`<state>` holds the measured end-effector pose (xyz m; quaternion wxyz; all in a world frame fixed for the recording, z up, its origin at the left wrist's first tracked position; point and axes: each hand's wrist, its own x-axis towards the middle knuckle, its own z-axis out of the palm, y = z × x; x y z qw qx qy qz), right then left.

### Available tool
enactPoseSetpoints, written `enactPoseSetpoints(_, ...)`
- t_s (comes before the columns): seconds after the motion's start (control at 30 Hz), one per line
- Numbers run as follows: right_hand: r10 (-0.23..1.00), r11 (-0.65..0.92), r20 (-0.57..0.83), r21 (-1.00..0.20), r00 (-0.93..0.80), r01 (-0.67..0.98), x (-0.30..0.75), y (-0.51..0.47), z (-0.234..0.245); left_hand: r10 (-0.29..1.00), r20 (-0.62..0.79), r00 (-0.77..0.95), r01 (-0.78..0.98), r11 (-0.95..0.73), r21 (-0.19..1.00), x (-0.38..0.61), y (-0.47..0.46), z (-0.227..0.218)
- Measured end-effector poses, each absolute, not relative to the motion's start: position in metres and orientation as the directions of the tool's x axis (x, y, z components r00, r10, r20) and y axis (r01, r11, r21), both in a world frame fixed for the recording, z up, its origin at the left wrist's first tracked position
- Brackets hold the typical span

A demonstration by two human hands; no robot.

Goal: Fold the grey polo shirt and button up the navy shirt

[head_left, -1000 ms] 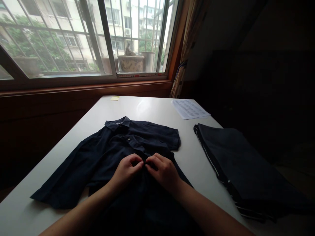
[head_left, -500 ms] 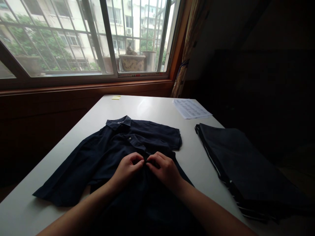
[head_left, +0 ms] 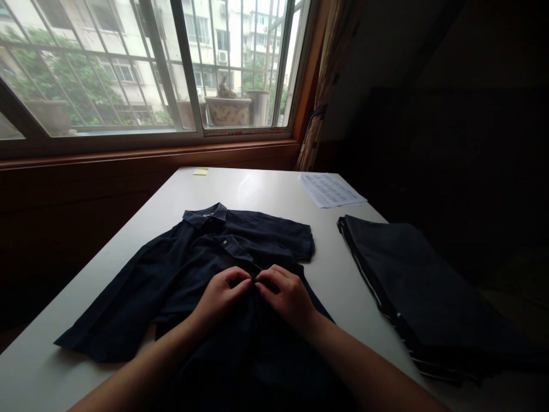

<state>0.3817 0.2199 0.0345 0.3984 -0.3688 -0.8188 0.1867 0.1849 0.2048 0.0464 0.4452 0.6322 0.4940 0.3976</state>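
Note:
A dark navy short-sleeved shirt [head_left: 171, 274] lies front up on the white table [head_left: 154, 200], its collar towards the window. One pale button [head_left: 225, 242] shows on the front placket below the collar. My left hand [head_left: 223, 290] pinches the placket edge between thumb and forefinger. My right hand [head_left: 286, 292] pinches the same spot from the other side, the fingertips of both hands nearly touching. The bit of cloth or button between the fingertips is too small and dark to make out. Below my forearms the shirt's lower part fades into shadow.
Folded dark cloth [head_left: 412, 274] with white edge lines lies along the table's right side. Printed sheets of paper [head_left: 332, 190] lie at the far right corner, and a yellow sticky note [head_left: 201, 171] at the far left. Beyond the table is a barred window [head_left: 141, 68] with a curtain [head_left: 319, 109] beside it.
Both hands stay pinched on the placket in almost the same place. The whole view has shifted slightly; the shirt lies as before.

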Motion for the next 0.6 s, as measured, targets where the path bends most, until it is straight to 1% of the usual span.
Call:
enactPoseSetpoints(0.4,0.706,0.706,0.533,-0.475,-0.467,0.525,0.3814,0.218,0.0267,0.987,0.047,0.153,0.321,-0.095,0.942,0.1866,0.2052,0.0456)
enactPoseSetpoints(0.6,0.709,0.702,0.528,-0.457,-0.468,0.547,0.3813,0.2181,0.0272,0.983,0.041,0.177,0.293,-0.092,0.952,0.1856,0.2053,0.0464)
